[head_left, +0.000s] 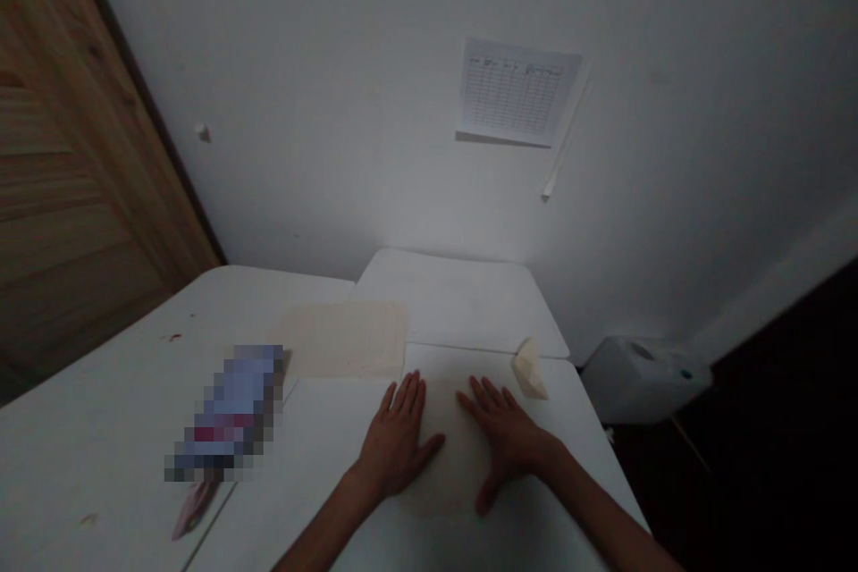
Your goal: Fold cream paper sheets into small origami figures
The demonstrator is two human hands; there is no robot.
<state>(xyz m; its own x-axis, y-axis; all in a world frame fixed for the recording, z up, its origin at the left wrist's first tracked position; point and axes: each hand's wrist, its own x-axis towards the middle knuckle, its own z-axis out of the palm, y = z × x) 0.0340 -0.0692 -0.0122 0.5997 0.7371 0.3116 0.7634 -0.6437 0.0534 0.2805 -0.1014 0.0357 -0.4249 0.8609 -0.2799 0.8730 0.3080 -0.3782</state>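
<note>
A thin cream-coloured sheet (448, 474) lies flat on the white table (315, 483) in front of me. My left hand (395, 442) rests over its left edge, palm down with the fingers stretched forward and the thumb out. Over the right side lies my right hand (501, 429), also palm down, its fingers spread. Neither hand holds anything. Just beyond my right hand sits a small folded cream paper piece (529, 368). Another cream sheet (352, 338) is spread farther back on the left.
A phone-like object, blurred out (231, 411), lies on the left, with a pinkish strap (194, 505) below it. On the wall (335, 89) hangs a printed table sheet (516, 94). A white plastic container (643, 380) stands right of the table. A wooden door (80, 152) is at far left.
</note>
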